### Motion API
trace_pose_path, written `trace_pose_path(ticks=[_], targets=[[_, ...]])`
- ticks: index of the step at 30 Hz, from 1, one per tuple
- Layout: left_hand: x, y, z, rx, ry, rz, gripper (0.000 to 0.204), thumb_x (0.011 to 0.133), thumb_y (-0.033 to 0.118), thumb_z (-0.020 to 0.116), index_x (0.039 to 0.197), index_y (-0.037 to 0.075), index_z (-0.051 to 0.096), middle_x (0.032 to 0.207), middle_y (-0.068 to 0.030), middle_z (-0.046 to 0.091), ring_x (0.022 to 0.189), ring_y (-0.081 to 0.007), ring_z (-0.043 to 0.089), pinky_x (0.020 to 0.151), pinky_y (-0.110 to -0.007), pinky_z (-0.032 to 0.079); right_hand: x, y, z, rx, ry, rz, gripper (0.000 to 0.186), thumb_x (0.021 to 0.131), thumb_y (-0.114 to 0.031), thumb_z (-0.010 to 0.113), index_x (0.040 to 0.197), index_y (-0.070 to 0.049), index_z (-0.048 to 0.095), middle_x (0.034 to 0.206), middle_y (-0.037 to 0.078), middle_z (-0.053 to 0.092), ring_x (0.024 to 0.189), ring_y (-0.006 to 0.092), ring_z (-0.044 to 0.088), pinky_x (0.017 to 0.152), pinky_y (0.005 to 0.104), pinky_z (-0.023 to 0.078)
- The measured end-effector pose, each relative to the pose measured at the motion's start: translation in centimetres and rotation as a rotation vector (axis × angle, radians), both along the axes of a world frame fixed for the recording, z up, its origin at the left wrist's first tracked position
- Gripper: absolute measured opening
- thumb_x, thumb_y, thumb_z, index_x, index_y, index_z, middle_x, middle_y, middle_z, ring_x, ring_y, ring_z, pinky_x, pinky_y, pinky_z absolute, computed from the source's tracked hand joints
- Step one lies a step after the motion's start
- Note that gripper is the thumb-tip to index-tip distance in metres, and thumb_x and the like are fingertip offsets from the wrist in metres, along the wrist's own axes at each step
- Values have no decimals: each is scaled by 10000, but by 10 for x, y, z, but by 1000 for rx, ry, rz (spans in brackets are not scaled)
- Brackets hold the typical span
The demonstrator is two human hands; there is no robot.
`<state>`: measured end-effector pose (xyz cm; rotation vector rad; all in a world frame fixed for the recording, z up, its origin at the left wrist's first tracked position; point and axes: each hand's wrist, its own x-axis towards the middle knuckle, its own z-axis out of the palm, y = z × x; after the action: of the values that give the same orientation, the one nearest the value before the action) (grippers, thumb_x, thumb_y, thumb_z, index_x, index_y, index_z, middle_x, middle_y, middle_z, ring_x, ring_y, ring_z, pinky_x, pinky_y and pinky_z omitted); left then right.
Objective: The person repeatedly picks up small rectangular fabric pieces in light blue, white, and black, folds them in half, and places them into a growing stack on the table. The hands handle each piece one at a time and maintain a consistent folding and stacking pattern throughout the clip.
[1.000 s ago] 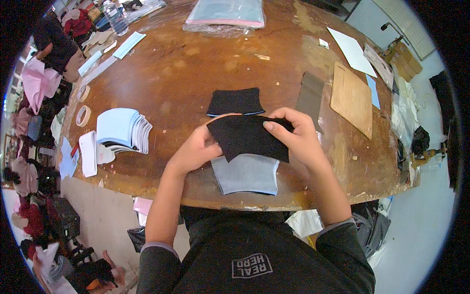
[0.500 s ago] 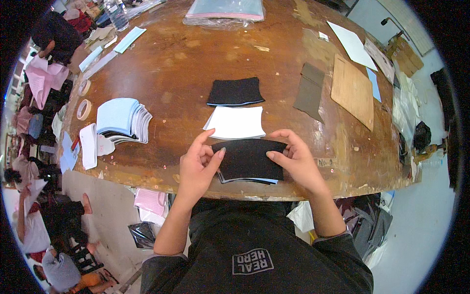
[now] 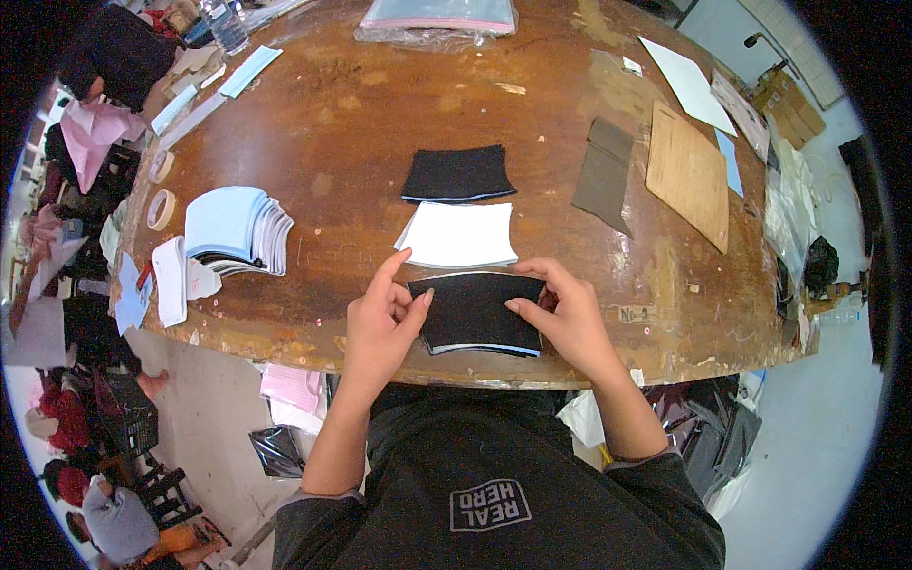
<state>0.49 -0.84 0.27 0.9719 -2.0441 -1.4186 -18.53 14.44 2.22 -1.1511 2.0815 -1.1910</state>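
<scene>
A stack of curved fabric pieces lies at the near edge of the table, with a black piece (image 3: 475, 315) on top and pale blue and white layers showing along its edges. My left hand (image 3: 380, 318) is at its left side, thumb against the black piece, index finger stretched toward the white stack, other fingers curled. My right hand (image 3: 568, 318) pinches the upper right part of the black piece, thumb on top. Just beyond lies a stack of white pieces (image 3: 461, 234). Farther back is another black stack (image 3: 458, 173) with a blue layer under it.
To the left stand a fanned stack of light blue pieces (image 3: 225, 220), a white strip (image 3: 170, 280) and tape rolls (image 3: 161, 209). On the right lie a dark grey-green cloth (image 3: 604, 176) and a wooden board (image 3: 686, 178). A plastic-wrapped pack (image 3: 439, 17) sits at the back.
My right hand has shifted slightly left. The top black piece's right corner has moved in, and its edges now line up more closely with the layers underneath. My left hand has barely moved.
</scene>
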Motion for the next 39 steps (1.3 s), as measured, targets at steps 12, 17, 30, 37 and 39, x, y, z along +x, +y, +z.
trace_pose_path(ticks=[12, 17, 30, 37, 39], targets=[[1, -4, -1, -129, -67, -12, 508, 855, 77, 758, 1332, 69, 583, 671, -17, 533, 586, -81, 494, 558, -246, 434, 0, 0, -1, 132, 178, -70, 385, 805, -159, 818, 1141, -61, 660, 688, 52, 590, 610, 134, 569, 577, 296, 468], [-5, -36, -1, -280, -86, 1, 300, 860, 73, 721, 1157, 59, 677, 803, -68, 597, 722, -180, 583, 685, -308, 487, -49, -4, -15, 65, 357, -12, 311, 832, -140, 775, 1112, -50, 675, 833, 123, 651, 754, 246, 643, 679, 347, 507], [-36, -92, -20, -688, -113, -519, 305, 820, 289, 767, 1071, 118, 736, 1198, -40, 678, 1135, -278, 576, 949, -415, 435, -76, -64, -36, -70, 826, 562, 141, 821, -198, 735, 924, -108, 700, 1066, 37, 686, 1047, 262, 598, 863, 386, 457], [-49, -87, -21, -721, -166, -411, 305, 818, 328, 769, 1041, 123, 729, 1029, -64, 649, 1006, -284, 589, 861, -422, 454, -70, -76, -32, -86, 507, 413, 143, 861, -191, 697, 854, -54, 660, 867, 136, 671, 908, 353, 621, 814, 464, 477], [-54, -86, -28, -696, -204, -357, 333, 810, 327, 781, 1060, 115, 719, 1029, -76, 637, 1004, -303, 589, 855, -440, 467, -68, -77, -31, -122, 468, 377, 129, 855, -161, 702, 858, -40, 656, 851, 150, 670, 885, 359, 632, 806, 462, 490]])
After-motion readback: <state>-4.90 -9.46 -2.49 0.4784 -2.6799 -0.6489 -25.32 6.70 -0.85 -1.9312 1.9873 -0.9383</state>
